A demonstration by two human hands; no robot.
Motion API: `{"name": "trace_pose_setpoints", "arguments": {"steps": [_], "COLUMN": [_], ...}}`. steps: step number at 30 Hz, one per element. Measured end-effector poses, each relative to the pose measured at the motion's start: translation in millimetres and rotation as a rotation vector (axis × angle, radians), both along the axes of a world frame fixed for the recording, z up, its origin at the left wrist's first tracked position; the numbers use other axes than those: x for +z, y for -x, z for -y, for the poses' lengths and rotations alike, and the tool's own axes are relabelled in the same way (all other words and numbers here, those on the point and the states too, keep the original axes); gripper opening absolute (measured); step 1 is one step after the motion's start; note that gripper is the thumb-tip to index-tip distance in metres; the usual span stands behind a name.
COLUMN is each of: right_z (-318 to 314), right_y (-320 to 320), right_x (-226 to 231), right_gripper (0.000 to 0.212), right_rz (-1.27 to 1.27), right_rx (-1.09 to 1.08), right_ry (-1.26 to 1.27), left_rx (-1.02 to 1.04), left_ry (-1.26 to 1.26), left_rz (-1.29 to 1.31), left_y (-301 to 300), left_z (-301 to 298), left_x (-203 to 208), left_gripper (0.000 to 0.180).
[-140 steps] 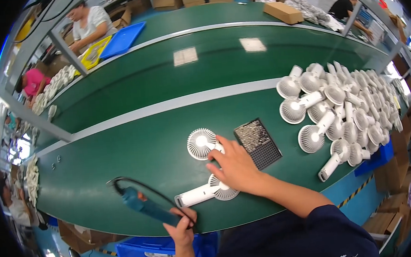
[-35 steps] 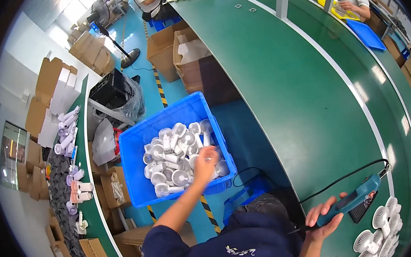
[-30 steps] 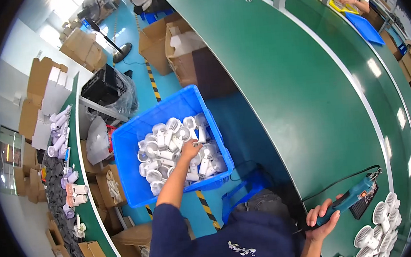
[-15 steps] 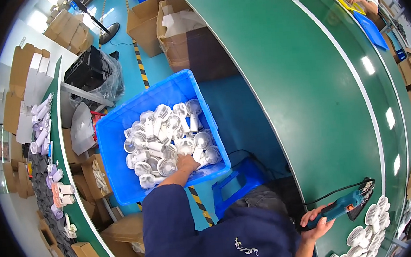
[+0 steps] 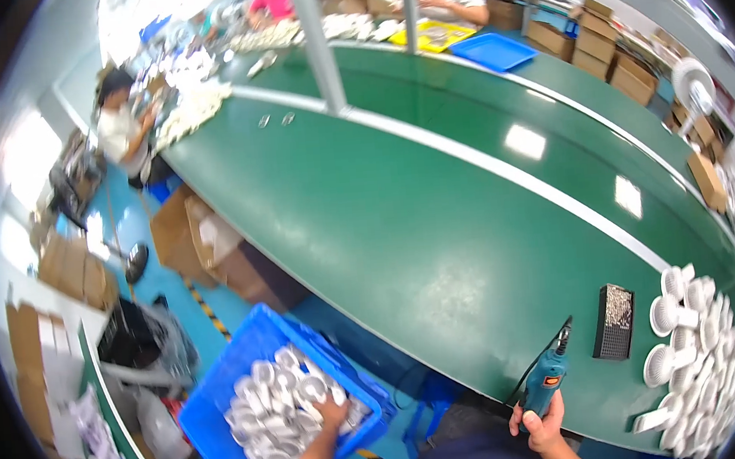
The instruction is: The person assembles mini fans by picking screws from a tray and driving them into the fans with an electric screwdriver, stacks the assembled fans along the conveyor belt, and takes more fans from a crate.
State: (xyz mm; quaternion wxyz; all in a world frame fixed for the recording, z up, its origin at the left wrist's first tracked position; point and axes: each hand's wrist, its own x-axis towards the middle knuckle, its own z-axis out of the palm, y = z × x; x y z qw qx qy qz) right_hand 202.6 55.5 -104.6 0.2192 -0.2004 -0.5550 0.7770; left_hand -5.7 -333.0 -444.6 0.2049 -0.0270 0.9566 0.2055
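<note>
My left hand reaches down into a blue plastic bin at the lower left. Its fingers are against a heap of white handheld fans; blur and the fans hide whether it grips one. At the table's near edge, my right hand is closed around a teal electric screwdriver with a black cord at its far end. Just right of the tool lies a black screw tray, small screws at its far part. Many more white handheld fans are spread on the table at the right.
The long green table runs diagonally, crossed by a white strip and metal posts. Across it are a blue tray, a yellow tray and several people at work. Cardboard boxes stand on the floor beyond the bin.
The view has swung toward the right and up, so the bin sits lower and more of the table shows. My left hand stays in the bin; my right keeps the screwdriver.
</note>
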Motion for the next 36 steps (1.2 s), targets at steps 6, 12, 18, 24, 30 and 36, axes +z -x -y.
{"name": "trace_pose_setpoints", "arguments": {"steps": [6,12,18,24,30,36], "right_z": [-2,-24,-45,-46,-58,-70], "right_y": [5,18,-23,-46,-56,-49], "right_x": [41,158,154,130,113,131], "right_gripper": [0.065,0.06,0.067,0.061,0.062,0.062], "right_rz": [-0.254,-0.946,-0.825,-0.781,-0.681,-0.718], "right_rx": [-0.036,0.236,0.071,-0.076,-0.244,-0.76], "right_ry": [0.514,0.432,0.054,0.041,0.039,-0.081], "left_rx": [0.372,0.265,-0.546,-0.752,-0.961,-1.133], "left_ry": [-0.439,-0.257,-0.419,-0.433,-0.247,-0.403], "left_rz": [-0.038,-0.553,-0.418,-0.268,-0.353,-0.088], "left_y": [6,-36,-20,-15,-14,-3], "left_z": [-25,26,-187,-339,-375,-358], "left_x": [89,214,409,420,403,444], "left_gripper": [0.056,0.057,0.052,0.045,0.062,0.08]}}
